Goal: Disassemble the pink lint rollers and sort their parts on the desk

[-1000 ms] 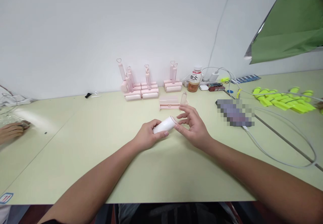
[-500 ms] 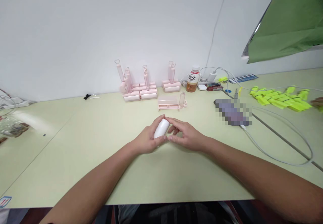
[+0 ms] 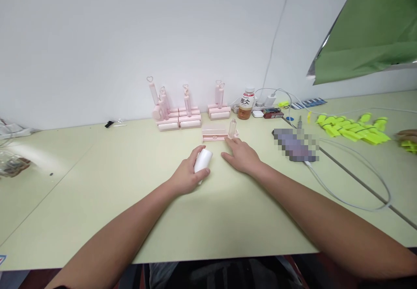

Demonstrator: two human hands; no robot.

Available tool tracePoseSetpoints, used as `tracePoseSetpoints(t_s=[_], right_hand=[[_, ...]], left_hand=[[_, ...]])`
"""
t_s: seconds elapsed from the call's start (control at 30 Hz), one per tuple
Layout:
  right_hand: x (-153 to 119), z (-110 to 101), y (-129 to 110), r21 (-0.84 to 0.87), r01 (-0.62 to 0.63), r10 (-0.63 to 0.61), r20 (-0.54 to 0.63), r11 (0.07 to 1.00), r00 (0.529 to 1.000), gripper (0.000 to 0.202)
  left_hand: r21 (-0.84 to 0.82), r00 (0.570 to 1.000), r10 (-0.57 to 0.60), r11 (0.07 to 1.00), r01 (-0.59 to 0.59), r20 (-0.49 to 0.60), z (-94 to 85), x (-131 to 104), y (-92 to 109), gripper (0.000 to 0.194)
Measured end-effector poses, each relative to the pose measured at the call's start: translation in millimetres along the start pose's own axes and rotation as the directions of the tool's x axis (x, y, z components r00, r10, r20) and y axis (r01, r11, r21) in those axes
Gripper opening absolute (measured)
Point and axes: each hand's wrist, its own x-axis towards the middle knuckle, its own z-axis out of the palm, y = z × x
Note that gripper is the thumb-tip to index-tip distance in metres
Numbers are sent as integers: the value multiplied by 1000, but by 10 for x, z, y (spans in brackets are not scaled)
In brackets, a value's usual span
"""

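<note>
A white roll (image 3: 203, 160) is gripped in my left hand (image 3: 187, 174), tilted over the table's middle. To its right, my right hand (image 3: 243, 154) reaches forward with thumb and fingers apart. Its fingertips are at the right end of an open pink case (image 3: 215, 137) lying on the table; whether they touch it I cannot tell. Just behind those fingers stands a small clear pink tube (image 3: 232, 128). Farther back, by the wall, are several pink cases with white rolls (image 3: 190, 121) and upright pink tubes with heart-shaped loops (image 3: 187, 103).
A drink bottle (image 3: 246, 103) stands at the back, beside small boxes and chargers. A phone (image 3: 295, 145) with a white cable (image 3: 342, 200) lies to the right, near yellow-green strips (image 3: 352, 128). A black item (image 3: 109, 124) lies back left. Other hands show at both sides.
My right hand has left the white roll and moved forward to the open pink case. My left hand keeps the roll, now slightly farther left in view.
</note>
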Motion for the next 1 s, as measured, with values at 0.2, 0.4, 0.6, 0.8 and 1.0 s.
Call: tracePoseSetpoints(t_s=[0.2, 0.4, 0.6, 0.8, 1.0], right_hand=[[2, 26, 35, 80, 47, -41, -73, 996, 997, 47], [-90, 18, -43, 203, 239, -202, -187, 950, 961, 20], [-189, 32, -140, 377, 373, -274, -291, 848, 917, 20], [-263, 24, -172, 541, 339, -205, -294, 770, 934, 17], [-322, 1, -190, 548, 311, -210, -241, 777, 948, 18]], left_hand=[[-195, 980, -73, 980, 37, -183, -39, 43, 7, 73], [-464, 919, -228, 884, 56, -323, -225, 119, 2, 71], [-668, 954, -267, 736, 109, -139, -113, 157, -62, 65], [-661, 987, -161, 737, 139, 28, 31, 101, -37, 73], [-641, 988, -129, 753, 150, 80, 55, 69, 9, 74]])
